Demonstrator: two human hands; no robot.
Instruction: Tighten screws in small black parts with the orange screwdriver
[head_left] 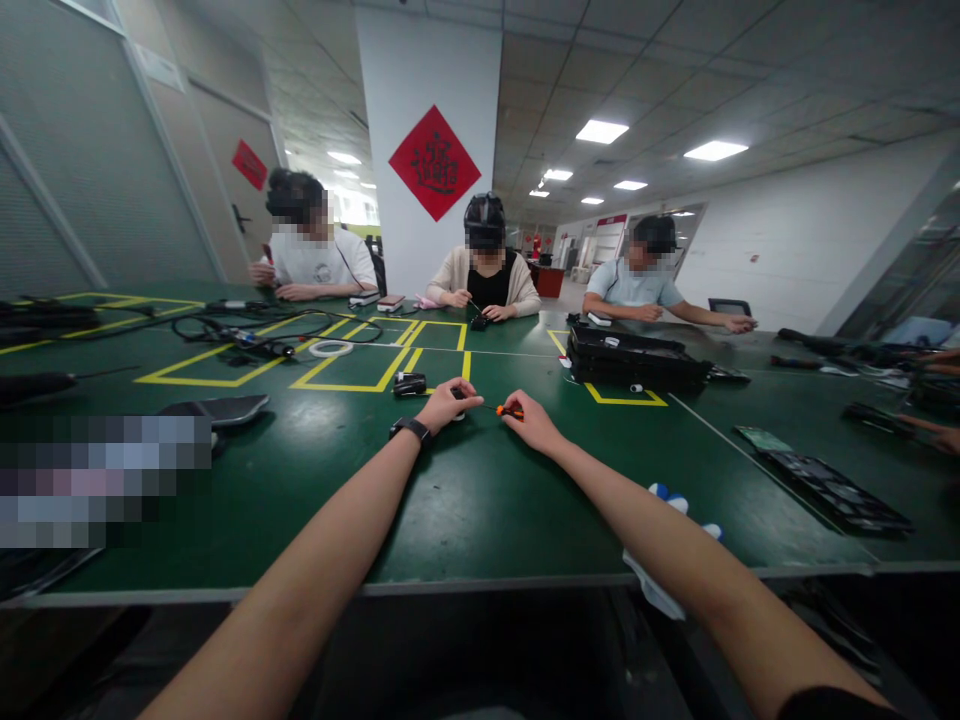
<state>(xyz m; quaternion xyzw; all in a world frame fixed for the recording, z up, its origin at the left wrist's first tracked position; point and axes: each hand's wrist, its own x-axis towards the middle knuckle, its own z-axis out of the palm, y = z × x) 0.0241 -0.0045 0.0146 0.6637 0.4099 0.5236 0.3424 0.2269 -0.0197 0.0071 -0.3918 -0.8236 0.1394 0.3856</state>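
Note:
My right hand [531, 422] is closed around an orange and black screwdriver [511, 411], whose thin shaft points left. The shaft's tip reaches toward my left hand [448, 404], which is closed on a small dark part [457, 394] mostly hidden by the fingers. A black watch sits on my left wrist. Just left of my left hand, a black cylindrical object [409, 384] lies on the green table [450, 520]. Whether the tip touches the small part is too small to tell.
A black casing [634, 358] stands at the back right, circuit boards [825, 480] farther right. Blue-and-white gloves [667, 500] lie under my right forearm. Cables [247, 335] and a white tape ring [330, 348] are at the left. Three people sit across the table.

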